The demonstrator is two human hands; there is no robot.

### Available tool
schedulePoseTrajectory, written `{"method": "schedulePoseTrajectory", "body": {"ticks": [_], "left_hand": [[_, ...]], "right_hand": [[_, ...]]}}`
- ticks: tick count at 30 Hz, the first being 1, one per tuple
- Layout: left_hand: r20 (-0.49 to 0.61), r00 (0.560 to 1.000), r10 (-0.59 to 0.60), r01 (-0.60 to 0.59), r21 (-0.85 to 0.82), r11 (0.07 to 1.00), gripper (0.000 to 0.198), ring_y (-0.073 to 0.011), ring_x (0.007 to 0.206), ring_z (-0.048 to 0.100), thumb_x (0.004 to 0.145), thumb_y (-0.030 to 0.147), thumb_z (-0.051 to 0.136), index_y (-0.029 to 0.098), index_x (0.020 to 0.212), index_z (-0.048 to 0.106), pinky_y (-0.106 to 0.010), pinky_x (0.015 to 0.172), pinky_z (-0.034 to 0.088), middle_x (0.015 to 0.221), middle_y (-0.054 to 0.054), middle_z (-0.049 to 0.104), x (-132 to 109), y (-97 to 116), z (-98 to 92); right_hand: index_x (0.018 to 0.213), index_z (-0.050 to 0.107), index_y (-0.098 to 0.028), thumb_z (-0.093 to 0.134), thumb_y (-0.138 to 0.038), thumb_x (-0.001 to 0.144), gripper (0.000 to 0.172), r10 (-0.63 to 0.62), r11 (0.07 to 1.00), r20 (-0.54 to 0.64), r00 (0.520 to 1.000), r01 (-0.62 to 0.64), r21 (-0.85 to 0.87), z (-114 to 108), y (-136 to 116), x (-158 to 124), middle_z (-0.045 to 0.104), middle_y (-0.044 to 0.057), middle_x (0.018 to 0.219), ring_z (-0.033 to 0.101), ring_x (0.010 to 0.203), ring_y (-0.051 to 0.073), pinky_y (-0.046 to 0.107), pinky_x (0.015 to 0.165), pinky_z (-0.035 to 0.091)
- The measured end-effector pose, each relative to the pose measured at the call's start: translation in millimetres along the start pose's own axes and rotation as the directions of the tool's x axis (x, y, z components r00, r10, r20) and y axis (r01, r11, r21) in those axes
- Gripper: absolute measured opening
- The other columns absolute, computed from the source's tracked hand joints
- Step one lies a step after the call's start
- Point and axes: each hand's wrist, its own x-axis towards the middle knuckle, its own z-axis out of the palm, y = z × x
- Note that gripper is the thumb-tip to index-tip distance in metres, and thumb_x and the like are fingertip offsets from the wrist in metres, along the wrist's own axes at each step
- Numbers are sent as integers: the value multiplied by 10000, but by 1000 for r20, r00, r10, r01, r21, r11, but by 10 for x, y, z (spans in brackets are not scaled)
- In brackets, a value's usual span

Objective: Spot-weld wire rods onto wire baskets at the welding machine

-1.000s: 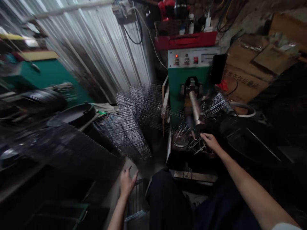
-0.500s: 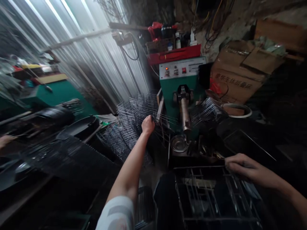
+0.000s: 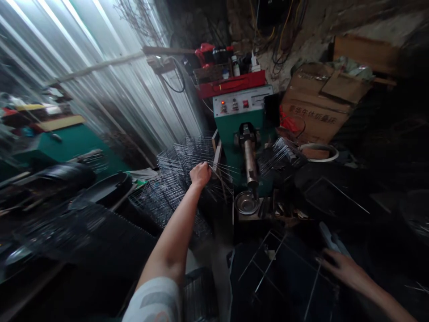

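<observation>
The left hand (image 3: 200, 174) reaches forward to the wire racks (image 3: 169, 179), its grip clenched on wires at their right edge, beside the machine. The racks stand tilted against one another, in front of the corrugated metal sheet (image 3: 134, 98).

The right hand (image 3: 343, 267) hangs low over the right side of the person's lap, fingers bent, next to thin wires of a loose wire frame (image 3: 271, 264). That frame lies aslant over the dark-clothed lap, one corner pointing toward the machine — blur and shadow hide whether the right grip grasps it, so I cannot tell. A pale grey object (image 3: 330, 237), too blurred to name, shows just beyond the right fingers.

Straight ahead is the green machine (image 3: 224, 125), a small red-orange light glowing near the left edge of its control panel (image 3: 256, 98). A metal cylinder (image 3: 250, 161) juts forward from it, above the ledge (image 3: 250, 218) at its foot. A round metal dish (image 3: 247, 203) sits at the left edge of that ledge. More wire pieces (image 3: 278, 154) lie to the right of the cylinder — near a round pan (image 3: 333, 154) with a brown block in it.
</observation>
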Motion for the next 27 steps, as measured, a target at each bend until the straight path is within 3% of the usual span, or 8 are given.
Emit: {"method": "schedulePoseTrajectory", "body": {"ticks": [4, 7, 10, 13, 17, 23, 27], "left_hand": [[9, 1000, -1, 1, 10, 1000, 316, -321, 1022, 681, 922, 350, 443, 179, 1056, 672, -376, 818, 509, 1087, -159, 714, 80, 61, -26], [27, 1000, -15, 14, 26, 1000, 316, -331, 1008, 686, 896, 346, 473, 166, 1027, 697, -380, 811, 513, 1050, -181, 721, 213, 109, -44], [39, 999, -29, 27, 47, 999, 317, -341, 1001, 690, 871, 348, 506, 160, 1018, 714, -384, 795, 519, 1041, -194, 724, 342, 175, -48], [28, 998, -60, 58, 64, 996, 329, -351, 1006, 691, 871, 322, 506, 139, 1052, 711, -391, 783, 524, 1061, -213, 721, 427, 245, -16], [23, 996, -88, 86, 69, 994, 304, -343, 1001, 695, 856, 245, 519, 117, 1048, 717, -377, 782, 521, 1056, -224, 725, 521, 310, 52], [30, 995, -98, 95, 76, 993, 340, -349, 1007, 693, 862, 173, 464, 90, 1081, 710, -391, 775, 518, 1073, -242, 719, 728, 397, 91], [51, 998, -33, 28, 98, 995, 330, -350, 1020, 688, 870, 177, 452, 108, 1057, 716, -389, 790, 510, 1059, -228, 721, 727, 363, 19]], "right_hand": [[1133, 682, -227, 480, -600, 832, 520, -128, 964, -42, 991, 114, -239, -657, -363, 548, 681, 153, 1216, 638, 1112, 382, 497, 905, 528], [1127, 640, -194, 418, -513, 940, 431, -323, 902, -168, 931, 250, -351, -1177, -891, 1065, 687, 148, 1154, 653, 1047, 329, 429, 887, 511], [1085, 616, -193, 445, -430, 969, 314, -368, 873, -327, 871, 203, -442, -1509, -1379, 1588, 693, 123, 1068, 650, 970, 298, 379, 833, 494], [1150, 589, -170, 519, -340, 939, 280, -325, 865, -403, 856, 97, -493, -1594, -1672, 2047, 659, 143, 1134, 615, 1028, 304, 359, 817, 471], [1194, 577, -173, 530, -226, 915, 289, -285, 868, -410, 866, 52, -493, -1509, -1770, 2434, 637, 144, 1173, 609, 1021, 295, 346, 774, 455], [1219, 575, -188, 445, -202, 971, 280, -297, 844, -385, 874, 52, -534, -1479, -1773, 2578, 642, 139, 1155, 622, 991, 288, 338, 742, 435], [1224, 582, -218, 386, -148, 979, 321, -330, 814, -344, 879, 80, -575, -1545, -1809, 2624, 651, 113, 1177, 630, 974, 270, 324, 720, 422]]}}
